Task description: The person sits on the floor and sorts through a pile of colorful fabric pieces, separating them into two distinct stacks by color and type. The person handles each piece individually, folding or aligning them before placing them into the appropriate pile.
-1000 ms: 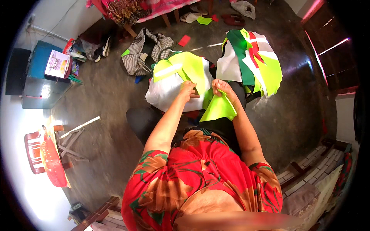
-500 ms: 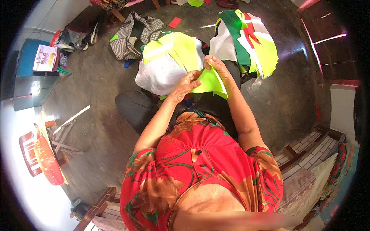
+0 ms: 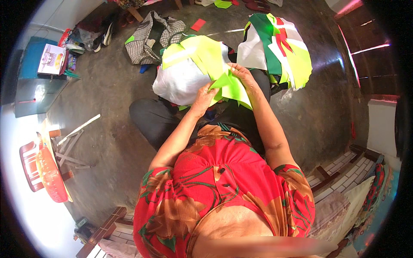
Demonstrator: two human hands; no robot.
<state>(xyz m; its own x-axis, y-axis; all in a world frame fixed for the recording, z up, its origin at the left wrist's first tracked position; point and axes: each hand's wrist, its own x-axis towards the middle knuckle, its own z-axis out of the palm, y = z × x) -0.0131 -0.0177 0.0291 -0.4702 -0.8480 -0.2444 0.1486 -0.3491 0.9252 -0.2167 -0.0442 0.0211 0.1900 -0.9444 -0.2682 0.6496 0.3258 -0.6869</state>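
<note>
Between my hands, above my lap, is a piece of bright yellow-green fabric (image 3: 234,88), partly folded over. My left hand (image 3: 203,99) pinches its left corner between thumb and fingers. On the far right side, my right hand (image 3: 243,74) grips the fabric's upper edge, fingers closed on it. Just beyond my hands stands a rounded white bundle (image 3: 172,86) with yellow-green fabric pieces (image 3: 195,53) lying on top. To its right sits a second bundle (image 3: 254,53) of white, green, red and yellow-green cloth pieces.
A checked cloth bag (image 3: 148,41) lies on the floor behind the left bundle, near a red scrap (image 3: 198,24). At left are a blue cabinet (image 3: 30,94), shoes (image 3: 103,38) and a folding wooden stand (image 3: 71,148). A tiled bench (image 3: 340,174) stands at right.
My left hand has shifted slightly left and turned, lifting a corner of the yellow-green fabric so that it folds and spreads. My right hand keeps its grip at nearly the same place.
</note>
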